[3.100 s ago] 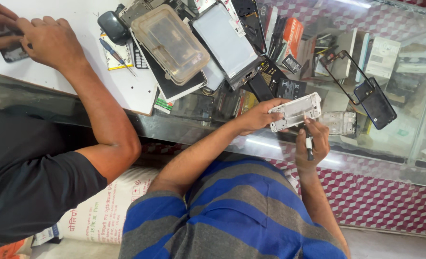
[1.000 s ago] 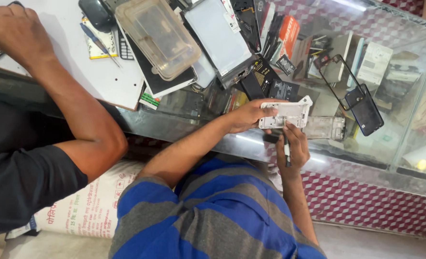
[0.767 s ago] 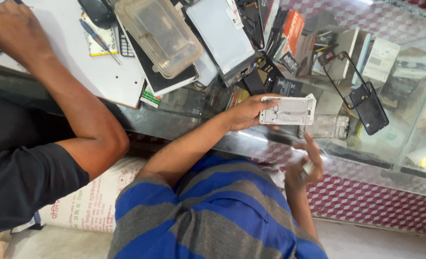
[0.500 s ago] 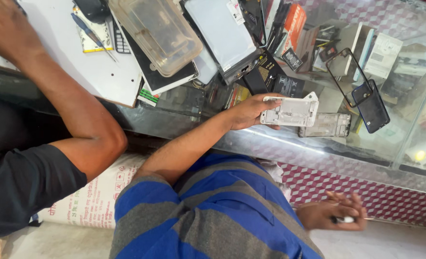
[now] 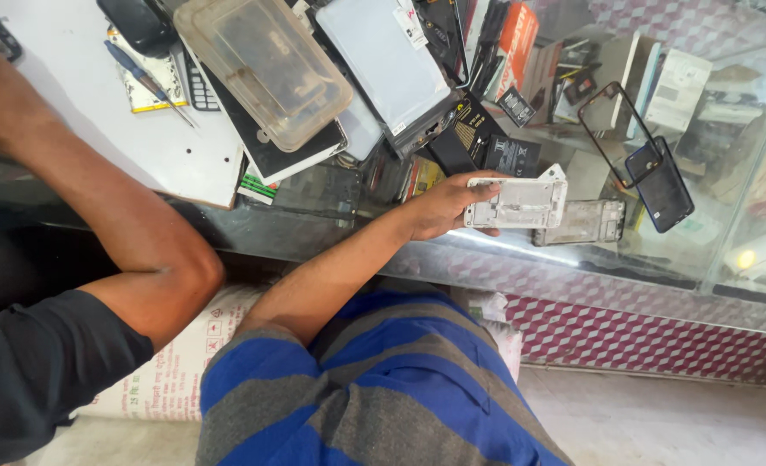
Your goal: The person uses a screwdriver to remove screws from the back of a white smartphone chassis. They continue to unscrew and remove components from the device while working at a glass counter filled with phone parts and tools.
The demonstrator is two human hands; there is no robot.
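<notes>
Fingers of the left hand curl around one end of a white phone frame, pinching it flat over the glass counter. Just beside it lies a grey phone frame. The right hand is out of view. Further left, a neighbour's bare forearm rests by a white board, near a clear plastic case.

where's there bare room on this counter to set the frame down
Bare glass lies right of the black phone, and white board shows left of the clear case. The middle is crowded: tablet, boxes and parts pile up above the left hand holding the white frame.
</notes>
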